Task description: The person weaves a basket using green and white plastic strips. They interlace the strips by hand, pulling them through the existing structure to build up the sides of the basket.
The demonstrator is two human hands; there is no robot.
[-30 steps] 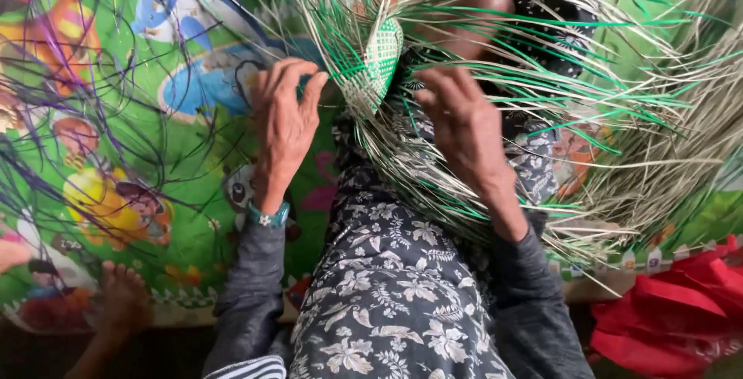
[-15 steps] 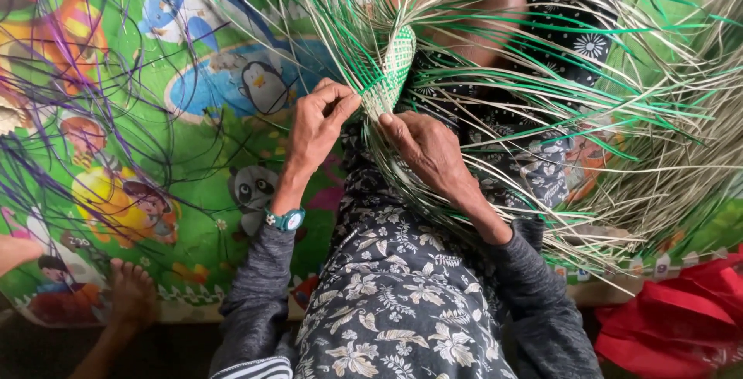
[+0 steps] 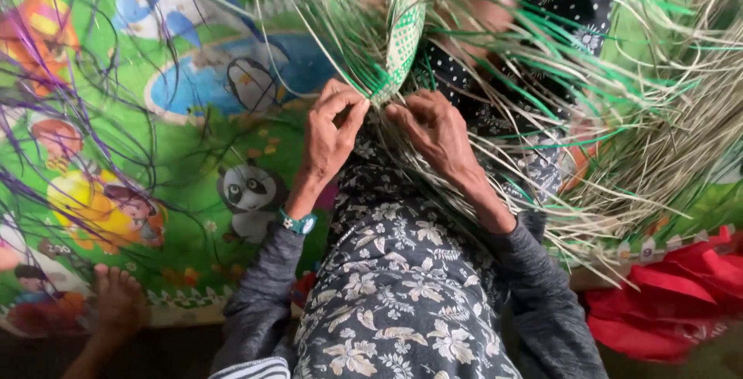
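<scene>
A partly woven piece point(image 3: 404, 45) of green and pale straw strips stands on edge above my lap, with long loose strips point(image 3: 542, 77) fanning out to the right and upward. My left hand point(image 3: 329, 135) pinches strips at the lower edge of the woven piece, fingers closed on them; a teal watch sits on that wrist. My right hand point(image 3: 437, 131) is just right of it, fingers curled into the same bundle of strips. My lap is covered by dark cloth with a pale flower print point(image 3: 402, 294).
A bright green play mat point(image 3: 193, 139) with cartoon animals lies on the floor at left, with thin purple strips point(image 3: 54, 116) strewn over it. Another person's bare foot point(image 3: 116, 302) rests at lower left. Red cloth point(image 3: 673, 302) lies at lower right.
Both hands have drawn together from flat and apart to pinching strips at the base of the woven piece. The view has shifted slightly.
</scene>
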